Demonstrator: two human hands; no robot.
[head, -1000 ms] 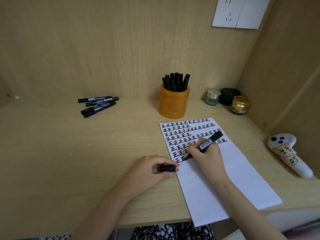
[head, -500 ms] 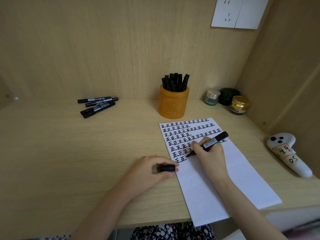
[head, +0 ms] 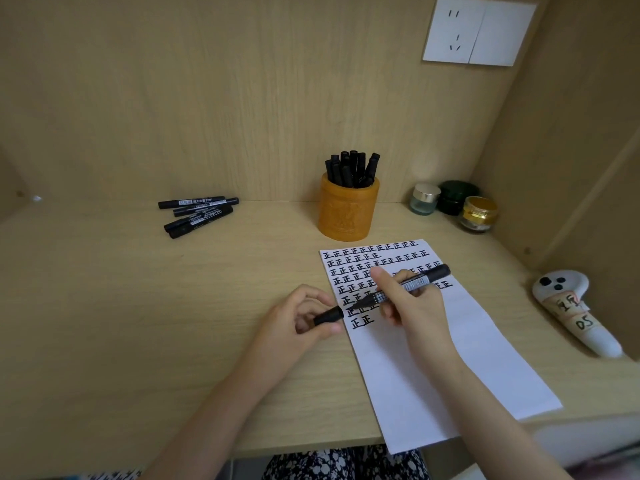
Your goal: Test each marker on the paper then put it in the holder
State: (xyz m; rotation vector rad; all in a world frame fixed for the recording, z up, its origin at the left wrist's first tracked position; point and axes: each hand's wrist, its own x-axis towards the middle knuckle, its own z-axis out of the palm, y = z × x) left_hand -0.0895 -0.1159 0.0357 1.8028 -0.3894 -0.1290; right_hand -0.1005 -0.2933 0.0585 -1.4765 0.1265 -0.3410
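Black marker [head: 412, 285], orange holder [head: 347, 216]

Soft even light, wide-angle edge distortion

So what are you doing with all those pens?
A person is trying out black markers. The right hand holds an uncapped marker, its tip over the rows of marks on the paper and pointing at the cap pinched in the left hand. It looks about to be capped. A bunch of capped markers stands in the orange holder, and a few loose markers lie off to the left.
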